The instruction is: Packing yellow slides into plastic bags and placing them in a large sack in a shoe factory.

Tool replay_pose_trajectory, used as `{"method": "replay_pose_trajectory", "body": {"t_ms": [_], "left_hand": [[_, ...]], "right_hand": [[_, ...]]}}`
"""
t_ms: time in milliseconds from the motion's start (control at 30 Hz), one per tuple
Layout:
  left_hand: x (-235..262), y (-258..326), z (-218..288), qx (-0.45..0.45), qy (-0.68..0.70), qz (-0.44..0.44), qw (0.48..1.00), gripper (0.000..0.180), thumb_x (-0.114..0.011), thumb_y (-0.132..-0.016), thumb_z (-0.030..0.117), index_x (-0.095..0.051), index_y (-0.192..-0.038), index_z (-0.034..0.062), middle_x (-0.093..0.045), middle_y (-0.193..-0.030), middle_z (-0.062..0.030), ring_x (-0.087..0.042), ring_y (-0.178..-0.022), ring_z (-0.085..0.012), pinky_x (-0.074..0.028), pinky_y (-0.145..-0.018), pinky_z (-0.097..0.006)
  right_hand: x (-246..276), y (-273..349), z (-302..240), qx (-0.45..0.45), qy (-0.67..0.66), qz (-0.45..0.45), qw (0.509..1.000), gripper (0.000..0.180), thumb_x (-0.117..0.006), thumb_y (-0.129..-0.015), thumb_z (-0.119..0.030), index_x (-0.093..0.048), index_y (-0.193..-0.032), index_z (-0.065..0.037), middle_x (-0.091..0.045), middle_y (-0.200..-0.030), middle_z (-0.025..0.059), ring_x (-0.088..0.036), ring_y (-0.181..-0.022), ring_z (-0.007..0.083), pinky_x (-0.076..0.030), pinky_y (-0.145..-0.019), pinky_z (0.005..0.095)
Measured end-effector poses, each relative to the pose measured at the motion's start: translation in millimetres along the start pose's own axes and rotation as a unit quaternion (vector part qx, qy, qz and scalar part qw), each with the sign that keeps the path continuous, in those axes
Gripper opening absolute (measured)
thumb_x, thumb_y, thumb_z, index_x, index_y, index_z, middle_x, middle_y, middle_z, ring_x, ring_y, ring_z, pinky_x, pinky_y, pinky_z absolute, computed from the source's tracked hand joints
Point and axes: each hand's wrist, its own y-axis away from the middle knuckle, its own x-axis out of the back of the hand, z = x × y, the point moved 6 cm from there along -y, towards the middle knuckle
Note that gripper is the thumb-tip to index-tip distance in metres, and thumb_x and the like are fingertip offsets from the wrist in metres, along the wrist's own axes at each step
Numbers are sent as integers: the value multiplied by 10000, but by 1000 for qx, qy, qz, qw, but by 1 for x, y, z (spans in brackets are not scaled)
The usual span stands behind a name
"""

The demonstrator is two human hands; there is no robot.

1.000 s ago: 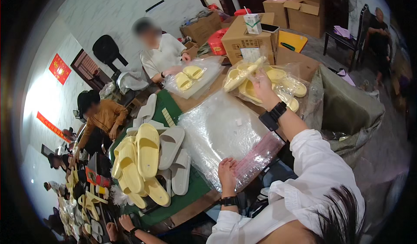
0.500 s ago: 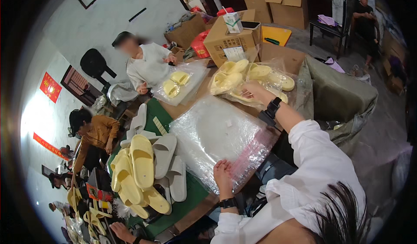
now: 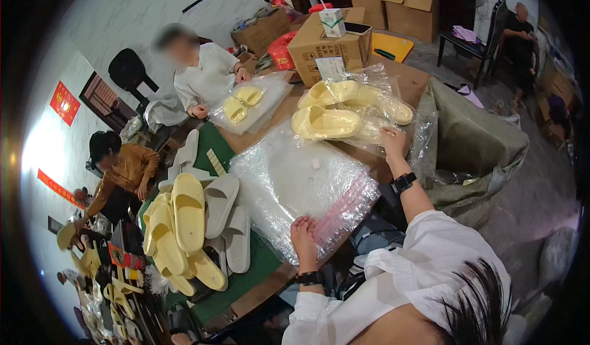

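Note:
My left hand [image 3: 303, 239] lies with its fingers stretched out on a flat stack of clear plastic bags [image 3: 289, 179], near the pink edge strip. At the stack's far right corner, my right hand [image 3: 393, 141] has its fingers closed on the edge of a clear plastic bag [image 3: 375, 127]. Pale yellow slippers [image 3: 326, 122] in clear bags lie just beyond and left of that hand. To the left of the stack, loose yellow slippers [image 3: 188, 213] are heaped beside several grey slippers [image 3: 236, 240] on a green mat [image 3: 264, 271].
A cardboard box [image 3: 307, 47] carrying a drink carton [image 3: 332, 22] stands behind the bagged slippers. On my right is an open grey-green sack [image 3: 485, 130]. Across the table, a person in white [image 3: 209, 68] handles a bag with small yellow slippers [image 3: 243, 102]; another person [image 3: 132, 164] works farther left.
My right hand has moved right and nearer to me, off the bagged slippers to the bag's edge. A yellow slipper now lies at the front of that pile. My left hand stays on the stack.

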Motion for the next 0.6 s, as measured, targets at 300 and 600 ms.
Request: {"method": "replay_pose_trajectory", "body": {"t_ms": [300,600], "left_hand": [[21,1,0,-14,2,30,999,220,-492,-871,9,-447,-1084,-24,-551,-1022,-129,-579,-883,-202,-493,-784,-291],[7,2,-4,10,25,15,1000,204,-479,-866,-2,-458,-1069,-12,-562,-1010,-120,-576,-900,-189,-490,-794,-282]], "right_hand": [[-11,13,4,56,237,69,968,219,-638,-676,-300,-670,-805,-127,-632,-884,125,-583,-875,321,-446,-767,428],[3,-17,3,102,286,61,951,215,-668,-695,-284,-669,-855,-140,-666,-888,55,-582,-891,251,-429,-769,397]]}}
